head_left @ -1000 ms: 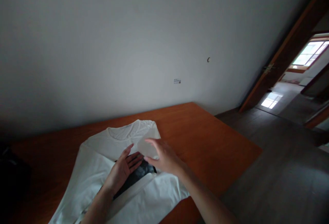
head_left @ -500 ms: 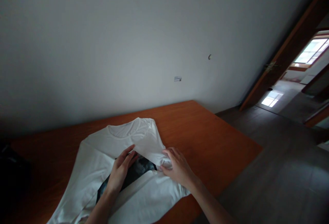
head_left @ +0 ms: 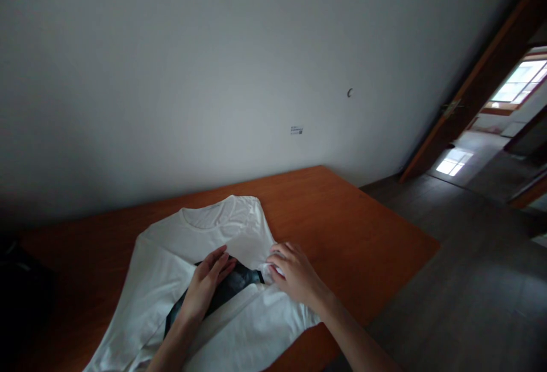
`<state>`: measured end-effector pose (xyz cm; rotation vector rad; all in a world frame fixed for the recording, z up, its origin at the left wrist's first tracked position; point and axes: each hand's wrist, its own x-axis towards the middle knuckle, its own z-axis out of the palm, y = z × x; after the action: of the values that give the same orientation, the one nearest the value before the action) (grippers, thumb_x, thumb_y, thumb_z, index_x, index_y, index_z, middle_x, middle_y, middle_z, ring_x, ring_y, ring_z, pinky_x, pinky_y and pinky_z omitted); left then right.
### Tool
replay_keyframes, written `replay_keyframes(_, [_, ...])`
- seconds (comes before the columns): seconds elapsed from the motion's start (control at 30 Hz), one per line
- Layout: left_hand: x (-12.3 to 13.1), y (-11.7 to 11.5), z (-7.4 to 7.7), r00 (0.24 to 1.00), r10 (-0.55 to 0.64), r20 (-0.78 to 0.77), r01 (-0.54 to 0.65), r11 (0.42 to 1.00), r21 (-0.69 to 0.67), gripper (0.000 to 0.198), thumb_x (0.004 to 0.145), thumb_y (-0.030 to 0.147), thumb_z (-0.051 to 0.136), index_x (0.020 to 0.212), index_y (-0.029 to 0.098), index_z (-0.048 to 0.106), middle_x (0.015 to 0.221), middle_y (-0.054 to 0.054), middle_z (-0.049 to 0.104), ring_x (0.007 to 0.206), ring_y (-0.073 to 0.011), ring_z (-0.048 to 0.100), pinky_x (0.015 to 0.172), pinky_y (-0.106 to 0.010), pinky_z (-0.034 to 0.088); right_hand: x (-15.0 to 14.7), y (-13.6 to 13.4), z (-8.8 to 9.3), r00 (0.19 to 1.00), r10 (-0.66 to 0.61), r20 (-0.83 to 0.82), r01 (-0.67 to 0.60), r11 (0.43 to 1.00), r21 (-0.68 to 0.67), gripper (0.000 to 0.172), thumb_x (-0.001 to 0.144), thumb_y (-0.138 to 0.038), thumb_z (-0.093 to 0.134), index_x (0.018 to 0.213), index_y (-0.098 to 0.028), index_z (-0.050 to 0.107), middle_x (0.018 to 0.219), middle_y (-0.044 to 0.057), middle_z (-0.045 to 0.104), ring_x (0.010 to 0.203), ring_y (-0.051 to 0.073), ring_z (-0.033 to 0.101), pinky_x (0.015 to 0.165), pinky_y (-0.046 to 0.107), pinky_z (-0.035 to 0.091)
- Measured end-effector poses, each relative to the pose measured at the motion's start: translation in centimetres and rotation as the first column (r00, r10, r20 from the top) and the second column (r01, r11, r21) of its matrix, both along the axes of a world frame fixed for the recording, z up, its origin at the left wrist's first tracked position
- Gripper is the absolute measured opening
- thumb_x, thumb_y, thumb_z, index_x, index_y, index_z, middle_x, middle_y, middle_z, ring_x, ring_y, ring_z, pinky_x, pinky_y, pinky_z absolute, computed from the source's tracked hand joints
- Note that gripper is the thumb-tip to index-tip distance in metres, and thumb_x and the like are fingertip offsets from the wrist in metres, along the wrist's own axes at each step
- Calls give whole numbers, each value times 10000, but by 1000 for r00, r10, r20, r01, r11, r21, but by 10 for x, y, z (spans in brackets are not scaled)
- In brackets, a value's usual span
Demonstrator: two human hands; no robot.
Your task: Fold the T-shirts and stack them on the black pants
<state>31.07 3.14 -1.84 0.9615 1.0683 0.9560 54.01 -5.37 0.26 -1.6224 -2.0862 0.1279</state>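
A white long-sleeved shirt (head_left: pixel 164 249) lies spread on the wooden table, its round neckline toward the wall. Across its chest runs a dark printed patch (head_left: pixel 237 285), partly covered by folded white cloth and by my hand. My left hand (head_left: pixel 205 282) rests on this print with its fingers stretched out, holding nothing. At the shirt's right side, my right hand (head_left: pixel 296 274) is closed with bent fingers on a bunched piece of the white fabric, which seems to be the sleeve.
The brown tabletop (head_left: pixel 342 218) meets a pale wall (head_left: pixel 192 76) bearing a small label (head_left: pixel 296 130). A black object (head_left: pixel 23 286) sits at the far left. Right of the table are the dark floor (head_left: pixel 461 281) and an open wooden door (head_left: pixel 461 98).
My right hand's fingers have curled further over the bunched fabric. My left hand stays on the print, almost unmoved. The whole view has shifted slightly.
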Motion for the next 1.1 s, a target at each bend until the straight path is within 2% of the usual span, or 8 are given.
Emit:
replay_keyframes(0.1, [-2,0,-10,937,93,-338,32,937,348,531,798,498,673,1200,154,630,1042,-115,696,930,-279,713,938,-516,570,6,0,3,994,54,-99,-51,998,29,101,925,-287,668,859,-212,685,1071,43,690,1043,204,622,956,343,462])
replay_keyframes(0.23, [0,-10,-8,757,300,-580,273,661,699,382,879,440,601,1178,215,679,1123,-114,648,1051,-288,661,963,-513,556,11,19,4,978,67,-197,-60,997,39,186,1003,-310,535,940,-209,678,1033,54,706,994,186,659,908,309,492])
replay_keyframes(0.37, [5,-24,2,641,109,-760,668,407,622,386,968,353,514,1341,301,605,1344,-94,634,1241,-261,601,1063,-455,510,13,69,-2,989,-46,-142,49,999,17,276,993,-155,457,1210,-189,624,1206,96,695,1137,198,637,1002,322,474])
replay_keyframes(0.47, [7,-28,3,514,23,-857,822,270,501,445,987,360,484,1429,335,528,1486,-72,557,1366,-283,510,1132,-507,444,15,111,-9,998,-64,14,65,995,-76,401,980,-110,422,1351,-185,555,1359,114,634,1265,206,577,1084,341,427])
replay_keyframes(0.73, [1,-28,3,442,11,-897,866,257,429,459,990,410,468,1448,393,498,1566,-61,468,1462,-299,393,1167,-556,380,7,173,-24,988,-53,146,83,973,-213,424,1013,-254,429,1424,-174,493,1542,147,466,1424,288,421,1149,533,337])
replay_keyframes(0.87, [0,-28,3,446,-36,-895,871,247,424,566,947,490,533,1492,369,435,1617,-73,382,1494,-320,330,1203,-607,284,3,178,-26,978,-80,194,126,963,-237,484,1038,-393,408,1464,-167,447,1610,183,338,1486,363,295,1144,727,166])
replay_keyframes(1.03, [2,-28,4,453,-50,-890,867,259,426,526,966,463,503,1478,345,463,1617,-80,380,1498,-309,322,1208,-600,274,-5,167,-18,975,-54,214,96,977,-192,497,1048,-367,378,1485,-135,422,1613,193,327,1510,319,248,1195,651,123])
replay_keyframes(1.1, [4,-26,2,495,4,-869,822,324,469,426,993,388,456,1400,320,564,1560,-84,476,1466,-289,390,1198,-569,316,-9,156,-15,978,-36,208,71,984,-163,488,1052,-365,363,1486,-150,424,1609,181,343,1503,294,272,1203,610,165])
